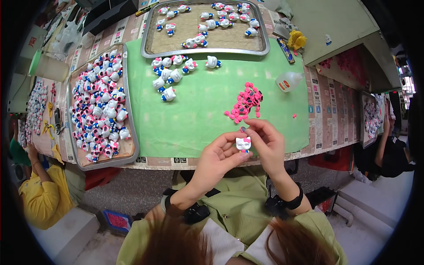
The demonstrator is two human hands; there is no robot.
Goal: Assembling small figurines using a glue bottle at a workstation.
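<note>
Close to the table's near edge, my left hand (pixel 217 152) pinches a small white cat figurine (pixel 243 144) with a pink bow and a blue lower body. The thumb and fingers of my right hand (pixel 268 143) close on a small pink piece with a dark face (pixel 243 129), just above the figurine's head. Whether the piece touches the head I cannot tell. Beyond my hands, a heap of similar pink pieces (pixel 244 104) lies on the green mat (pixel 198 123). A loose group of cat figurines (pixel 168 94) rests on the mat's far left part.
A metal tray (pixel 134 145) full of figurines stands at the left. Across the far side lies another tray (pixel 205 55) with scattered figurines. To the right are a white squeeze bottle (pixel 289 82), a blue tube (pixel 285 49) and a yellow crumpled cloth (pixel 297 39). Other people (pixel 46 194) sit at both sides.
</note>
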